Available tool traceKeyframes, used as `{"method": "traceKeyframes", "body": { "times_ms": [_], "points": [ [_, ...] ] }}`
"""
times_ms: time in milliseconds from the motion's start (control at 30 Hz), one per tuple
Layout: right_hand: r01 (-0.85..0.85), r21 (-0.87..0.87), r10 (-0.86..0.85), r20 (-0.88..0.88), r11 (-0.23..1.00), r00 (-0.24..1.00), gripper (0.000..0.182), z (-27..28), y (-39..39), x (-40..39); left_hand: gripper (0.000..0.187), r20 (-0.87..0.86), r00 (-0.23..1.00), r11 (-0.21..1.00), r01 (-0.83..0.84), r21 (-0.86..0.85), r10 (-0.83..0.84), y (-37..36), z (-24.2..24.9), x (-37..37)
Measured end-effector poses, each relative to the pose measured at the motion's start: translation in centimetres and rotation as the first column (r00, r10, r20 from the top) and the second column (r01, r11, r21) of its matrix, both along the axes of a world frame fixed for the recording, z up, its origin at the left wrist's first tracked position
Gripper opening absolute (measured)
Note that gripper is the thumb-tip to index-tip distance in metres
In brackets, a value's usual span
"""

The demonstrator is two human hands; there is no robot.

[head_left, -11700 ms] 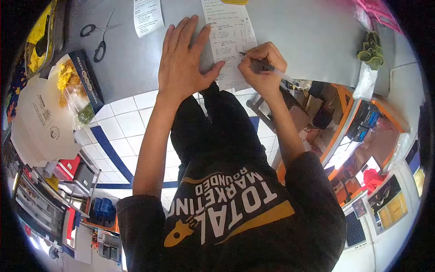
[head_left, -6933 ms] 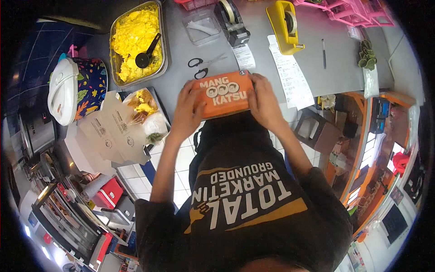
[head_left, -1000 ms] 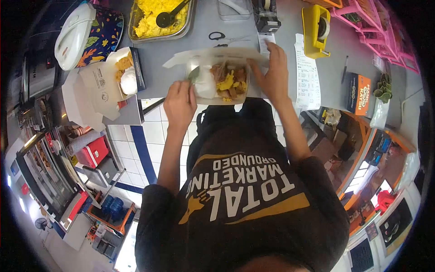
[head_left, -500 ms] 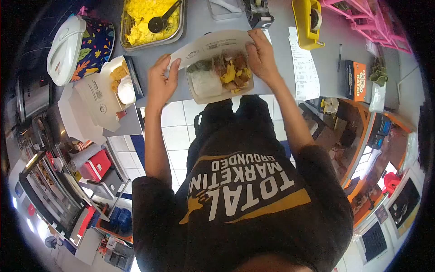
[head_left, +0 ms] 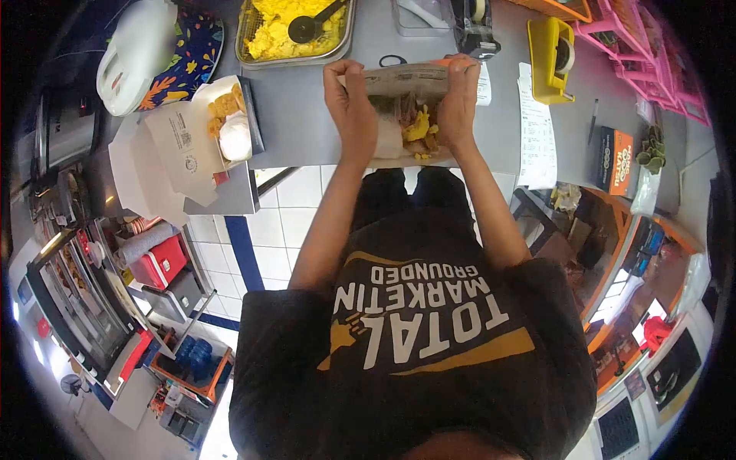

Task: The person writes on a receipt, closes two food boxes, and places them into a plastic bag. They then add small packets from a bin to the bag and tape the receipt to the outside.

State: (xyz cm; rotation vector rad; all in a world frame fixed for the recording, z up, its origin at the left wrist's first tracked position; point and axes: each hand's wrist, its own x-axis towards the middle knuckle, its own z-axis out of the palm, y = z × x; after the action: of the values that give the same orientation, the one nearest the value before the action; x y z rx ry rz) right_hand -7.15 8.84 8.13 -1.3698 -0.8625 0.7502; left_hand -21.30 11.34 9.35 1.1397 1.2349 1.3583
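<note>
A paper meal box (head_left: 406, 162) is between my two hands at the counter's front edge. Its printed lid flap (head_left: 406, 79) is tipped partly over the far side of the food. Yellow egg (head_left: 418, 127) and brown pieces show inside; white rice on the left is mostly hidden by my wrist. My left hand (head_left: 354, 111) grips the flap's left end, thumb on top. At the flap's right end, my right hand (head_left: 460, 96) is closed on it. A second meal box (head_left: 180, 142) stands open to the left, holding fried pieces and white rice (head_left: 234, 139).
Beyond the box is a metal tray (head_left: 294, 61) of scrambled egg with a black scoop (head_left: 305, 29). A yellow tape dispenser (head_left: 546, 69), a receipt (head_left: 537, 134) and an orange-black carton (head_left: 616, 161) lie to the right. A black tape dispenser (head_left: 477, 34) stands at the back.
The flap has come down further over the food, and my hands are closer together. The whole counter scene has shifted to the right in view.
</note>
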Motion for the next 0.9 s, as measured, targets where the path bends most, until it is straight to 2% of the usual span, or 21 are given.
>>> {"method": "traceKeyframes", "body": {
  "times_ms": [33, 133, 200, 267, 300, 333, 400, 433, 500, 533, 567, 667, 700, 800, 900],
  "points": [
    [-0.024, 0.011, 0.023, 0.055, 1.000, 0.998, 0.032, -0.3, -0.1, 0.6, 0.027, -0.014, 0.998, 0.998, 0.066, 0.018, -0.066, 0.1, 0.0, -0.7],
    [-0.160, -0.082, 0.170, 0.137, 0.984, 0.976, 0.036, -0.5, -0.2, 2.6, 0.022, -0.206, 0.968, 0.984, 0.162, 0.073, -0.144, 0.6, -0.1, -2.1],
    [-0.329, -0.096, 0.337, 0.088, 0.939, 0.937, 0.027, -0.5, -0.6, 4.9, 0.017, -0.331, 0.901, 0.939, 0.328, 0.102, -0.279, 1.0, 0.5, -3.9],
    [-0.534, -0.176, 0.553, 0.089, 0.827, 0.828, 0.023, 1.2, -1.9, 7.5, 0.016, -0.416, 0.794, 0.845, 0.526, 0.102, -0.444, 1.0, 1.5, -6.1],
    [-0.558, -0.138, 0.575, 0.237, 0.818, 0.783, 0.022, 1.3, -3.0, 7.8, 0.020, -0.567, 0.617, 0.740, 0.672, 0.019, -0.546, 0.5, 2.0, -7.7],
    [-0.449, -0.210, 0.495, 0.413, 0.869, 0.765, 0.023, 1.7, -4.5, 6.9, 0.024, -0.597, 0.620, 0.775, 0.633, -0.004, -0.509, -0.9, 2.1, -7.9],
    [-0.185, -0.277, 0.331, 0.721, 0.943, 0.609, 0.027, 1.9, -6.9, 4.4, 0.034, -0.659, 0.612, 0.836, 0.548, -0.046, -0.437, -4.0, 0.4, -7.9],
    [-0.221, -0.300, 0.362, 0.587, 0.928, 0.724, 0.039, 0.6, -7.6, 3.9, 0.047, -0.648, 0.614, 0.859, 0.496, -0.128, -0.450, -5.1, -1.2, -7.6],
    [-0.247, -0.283, 0.358, 0.468, 0.927, 0.808, 0.045, -2.6, -8.6, 3.2, 0.049, -0.481, 0.749, 0.890, 0.404, -0.212, -0.455, -7.0, -3.4, -6.4],
    [-0.260, -0.268, 0.354, 0.409, 0.928, 0.841, 0.047, -3.2, -8.7, 3.1, 0.048, -0.477, 0.774, 0.909, 0.351, -0.223, -0.416, -7.3, -4.4, -6.3],
    [-0.245, -0.260, 0.340, 0.435, 0.934, 0.834, 0.047, -3.7, -8.8, 3.2, 0.048, -0.473, 0.798, 0.926, 0.297, -0.234, -0.375, -7.7, -5.4, -6.1],
    [-0.223, -0.264, 0.285, 0.226, 0.938, 0.931, 0.042, -2.6, -8.7, 3.6, 0.048, -0.287, 0.879, 0.905, 0.291, -0.312, -0.381, -6.8, -3.6, -6.4],
    [-0.223, -0.321, 0.300, 0.214, 0.920, 0.930, 0.041, -1.9, -8.3, 4.1, 0.043, -0.091, 0.959, 0.921, 0.229, -0.316, -0.270, -6.5, -2.9, -5.9],
    [-0.241, -0.489, 0.359, 0.161, 0.839, 0.920, 0.039, 1.2, -6.8, 5.4, 0.036, -0.252, 0.879, 0.880, 0.301, -0.367, -0.406, -4.2, -2.0, -8.2],
    [-0.284, -0.590, 0.431, 0.121, 0.756, 0.894, 0.039, 2.9, -5.1, 6.3, 0.034, -0.321, 0.831, 0.843, 0.285, -0.457, -0.455, -2.7, 0.6, -8.2]
  ]
}}
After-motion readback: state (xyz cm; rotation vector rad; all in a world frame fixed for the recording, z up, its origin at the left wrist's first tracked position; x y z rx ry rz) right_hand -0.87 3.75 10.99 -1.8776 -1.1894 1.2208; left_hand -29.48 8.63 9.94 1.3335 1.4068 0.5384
